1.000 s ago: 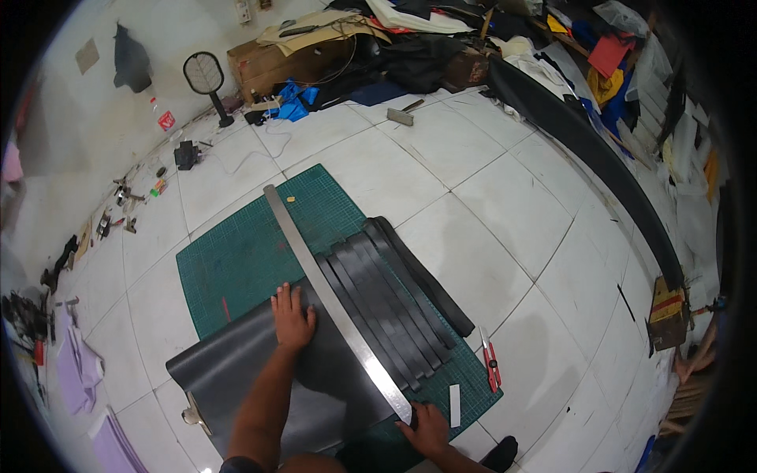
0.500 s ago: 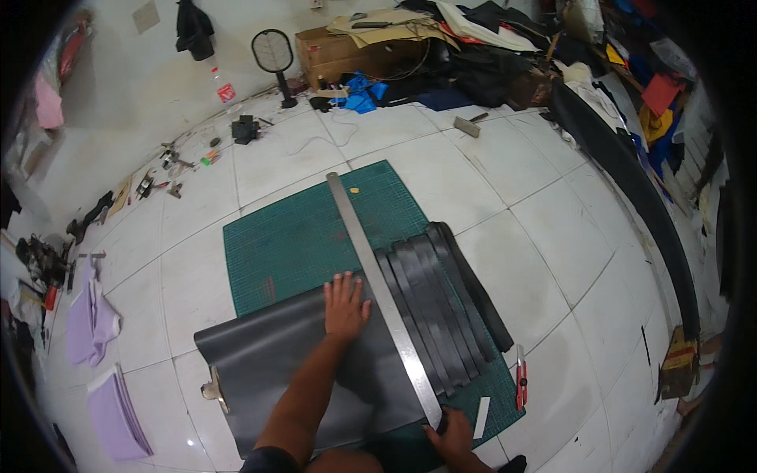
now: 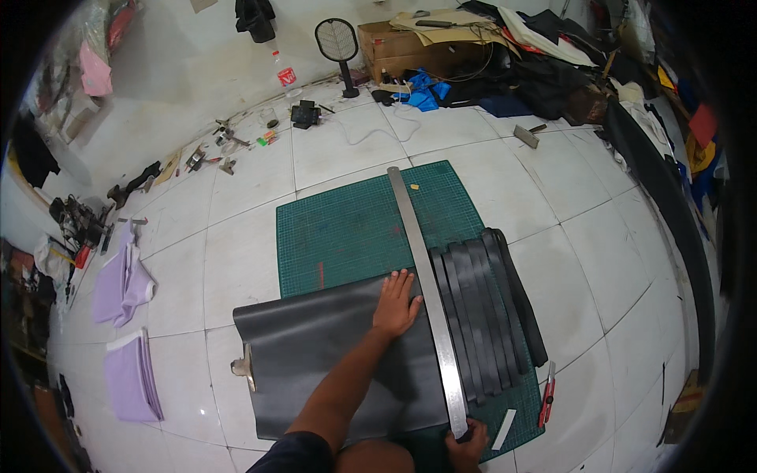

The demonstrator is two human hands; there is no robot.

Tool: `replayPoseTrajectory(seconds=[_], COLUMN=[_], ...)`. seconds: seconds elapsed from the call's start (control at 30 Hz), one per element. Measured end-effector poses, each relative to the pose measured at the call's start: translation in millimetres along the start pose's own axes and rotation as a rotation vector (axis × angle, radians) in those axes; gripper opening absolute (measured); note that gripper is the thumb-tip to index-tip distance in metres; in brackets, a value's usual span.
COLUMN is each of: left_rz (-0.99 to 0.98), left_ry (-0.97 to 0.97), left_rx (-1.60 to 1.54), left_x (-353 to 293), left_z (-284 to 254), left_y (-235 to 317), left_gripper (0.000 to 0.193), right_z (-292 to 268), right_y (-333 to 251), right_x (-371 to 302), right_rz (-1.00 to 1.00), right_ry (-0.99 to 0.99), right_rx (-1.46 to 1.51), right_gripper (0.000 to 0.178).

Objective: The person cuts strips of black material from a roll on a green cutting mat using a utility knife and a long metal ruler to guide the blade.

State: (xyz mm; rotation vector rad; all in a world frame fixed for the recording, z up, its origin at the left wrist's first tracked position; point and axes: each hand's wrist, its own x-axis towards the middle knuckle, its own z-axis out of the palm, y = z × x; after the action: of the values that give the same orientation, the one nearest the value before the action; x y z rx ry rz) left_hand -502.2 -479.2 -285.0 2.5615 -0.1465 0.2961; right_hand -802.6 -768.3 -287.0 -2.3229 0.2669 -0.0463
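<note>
A sheet of smooth black leather-like material (image 3: 339, 370) lies over the near part of a green cutting mat (image 3: 339, 244). My left hand (image 3: 397, 303) rests flat on it, fingers stretched out, beside the long steel ruler (image 3: 430, 299). That ruler runs from the mat's far edge down to its near edge, along the sheet's right side. At its near end my right hand (image 3: 469, 447) is closed around the tip; a small dark shape there is too unclear to name. Several black strips (image 3: 477, 315) lie side by side right of the ruler. A metal clip (image 3: 244, 366) grips the sheet's left edge.
A red utility knife (image 3: 547, 394) and a white strip (image 3: 504, 430) lie near the mat's lower right corner. Folded lilac cloth (image 3: 132, 378) is on the tiled floor at left. A cardboard box (image 3: 386, 51) and an electric swatter (image 3: 337, 43) stand at the back.
The whole view has shifted, so the scene sits farther right. Against the sheet and ruler, both hands keep about the same places.
</note>
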Motion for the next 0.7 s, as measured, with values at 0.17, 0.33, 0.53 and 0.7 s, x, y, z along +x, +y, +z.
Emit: replayPoseTrajectory(seconds=[0.17,0.33,0.53,0.7], left_rz=[0.016,0.024,0.056,0.107], left_ry=[-0.019,-0.018,-0.040,-0.050], left_rx=[0.008,0.019,0.110,0.249], left_x=[-1.8,-0.9,-0.7,-3.6], left_z=[-6.4,-3.7,2.0,0.8], left_y=[-1.2,1.4,7.6,3.5], left_gripper=[0.059,0.057,0.056,0.059], right_z=[-15.7,-4.9,-11.5,-41.9], right_y=[-29.7,-16.0,2.1,-19.8], right_x=[0.5,-2.1,-0.3,43.7], right_rz=[-0.131,-0.039,-0.250,0.207], right_ry=[-0.064,-0.038,-0.099,-0.080], right_rx=[-0.233,-0.160,-0.308,0.000], right_gripper=[0.046,0.058,0.048,0.052])
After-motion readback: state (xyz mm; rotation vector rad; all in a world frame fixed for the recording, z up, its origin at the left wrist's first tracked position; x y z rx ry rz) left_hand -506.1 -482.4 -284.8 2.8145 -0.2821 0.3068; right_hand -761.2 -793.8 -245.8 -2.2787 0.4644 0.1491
